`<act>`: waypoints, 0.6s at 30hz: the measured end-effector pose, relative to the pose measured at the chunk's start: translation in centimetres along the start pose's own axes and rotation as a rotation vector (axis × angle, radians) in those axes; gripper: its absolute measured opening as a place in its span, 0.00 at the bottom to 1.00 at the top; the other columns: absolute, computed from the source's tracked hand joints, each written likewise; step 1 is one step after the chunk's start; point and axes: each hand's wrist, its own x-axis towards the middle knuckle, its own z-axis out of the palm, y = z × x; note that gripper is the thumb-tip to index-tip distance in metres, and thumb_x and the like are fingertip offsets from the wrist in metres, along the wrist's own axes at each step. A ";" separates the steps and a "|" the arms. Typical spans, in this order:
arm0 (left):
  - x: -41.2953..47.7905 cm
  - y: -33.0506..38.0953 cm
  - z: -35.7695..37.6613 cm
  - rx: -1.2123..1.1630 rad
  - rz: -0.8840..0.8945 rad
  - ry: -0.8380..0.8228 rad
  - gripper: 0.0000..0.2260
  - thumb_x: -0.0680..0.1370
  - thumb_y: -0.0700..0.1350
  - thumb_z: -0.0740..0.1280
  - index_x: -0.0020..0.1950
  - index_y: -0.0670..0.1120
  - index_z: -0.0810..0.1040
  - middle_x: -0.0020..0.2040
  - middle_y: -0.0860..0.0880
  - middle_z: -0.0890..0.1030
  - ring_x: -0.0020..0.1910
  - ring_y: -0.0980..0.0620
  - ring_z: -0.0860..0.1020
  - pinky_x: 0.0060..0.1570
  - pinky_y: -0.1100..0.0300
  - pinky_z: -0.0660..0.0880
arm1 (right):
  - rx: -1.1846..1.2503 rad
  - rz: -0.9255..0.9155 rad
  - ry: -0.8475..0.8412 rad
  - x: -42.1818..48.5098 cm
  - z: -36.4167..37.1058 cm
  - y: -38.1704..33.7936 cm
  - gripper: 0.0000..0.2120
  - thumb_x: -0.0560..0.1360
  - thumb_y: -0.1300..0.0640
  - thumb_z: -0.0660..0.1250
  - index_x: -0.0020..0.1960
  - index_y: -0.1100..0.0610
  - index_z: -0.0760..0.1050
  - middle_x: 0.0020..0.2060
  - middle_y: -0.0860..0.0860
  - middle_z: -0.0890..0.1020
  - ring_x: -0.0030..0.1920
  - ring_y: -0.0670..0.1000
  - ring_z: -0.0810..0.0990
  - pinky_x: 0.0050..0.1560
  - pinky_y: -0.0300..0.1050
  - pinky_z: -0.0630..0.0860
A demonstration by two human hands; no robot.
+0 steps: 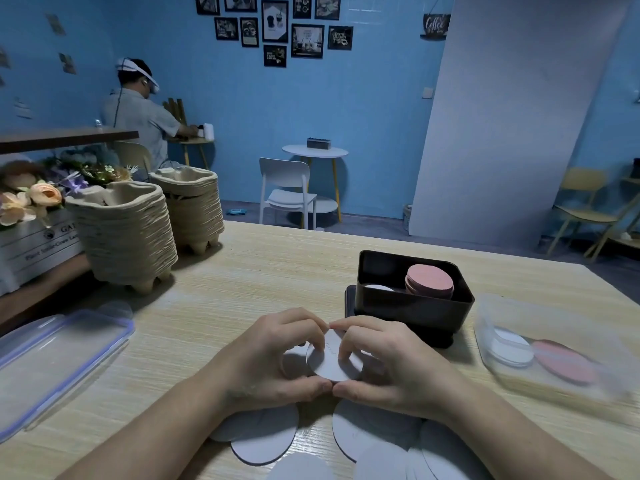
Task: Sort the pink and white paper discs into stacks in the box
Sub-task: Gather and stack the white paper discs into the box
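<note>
1. Both hands meet over the middle of the counter (270, 271) and hold the held white disc (332, 363) between them, tilted slightly up off the surface. Whether more discs lie beneath it cannot be told.
2. The left hand (277, 355) has a curled grip. Its fingertips are on the disc's far rim at 11 o'clock and its thumb is on the near rim at 6 o'clock.
3. The right hand (388, 362) mirrors this, with its fingers bent over the top face at 1 o'clock and its thumb at 6 o'clock. The two thumb tips touch.
4. The black box (412, 306) stands near, at 1 o'clock from the held disc.
5. Inside it, the pink stack (429, 280) fills the right side and reaches about to the rim. A low white stack (379, 288) lies in the left side.
6. Loose white discs (263, 441) overlap at 6 o'clock, under both wrists, along the near edge.
7. At 3 o'clock, a clear tub (491, 313), blurred, holds a white disc and a pink disc side by side.
8. At 9 o'clock lies a clear lid (59, 358) with a blue rim.
9. At 10 o'clock stand two piles of pulp trays (128, 233).
</note>
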 end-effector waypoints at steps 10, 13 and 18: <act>-0.9 -0.9 -1.7 0.267 -0.187 -0.149 0.29 0.71 0.71 0.68 0.68 0.61 0.70 0.59 0.68 0.72 0.58 0.66 0.71 0.59 0.58 0.72 | 0.029 0.110 0.023 -0.7 -0.1 0.7 0.17 0.72 0.38 0.76 0.52 0.46 0.76 0.63 0.42 0.78 0.68 0.39 0.75 0.61 0.43 0.77; -1.1 -1.3 -1.8 0.325 -0.220 -0.178 0.31 0.69 0.73 0.67 0.68 0.64 0.68 0.60 0.69 0.71 0.60 0.66 0.69 0.63 0.59 0.68 | 0.015 0.134 0.015 -0.9 -0.2 0.8 0.16 0.72 0.37 0.76 0.51 0.45 0.76 0.64 0.42 0.78 0.65 0.36 0.75 0.59 0.39 0.76; -1.0 -1.3 -1.7 0.295 -0.243 -0.158 0.27 0.69 0.69 0.71 0.65 0.62 0.71 0.56 0.67 0.73 0.58 0.65 0.70 0.61 0.59 0.70 | 0.008 0.153 -0.032 -0.8 -0.4 0.6 0.16 0.72 0.38 0.77 0.51 0.45 0.76 0.65 0.42 0.77 0.61 0.34 0.76 0.53 0.31 0.71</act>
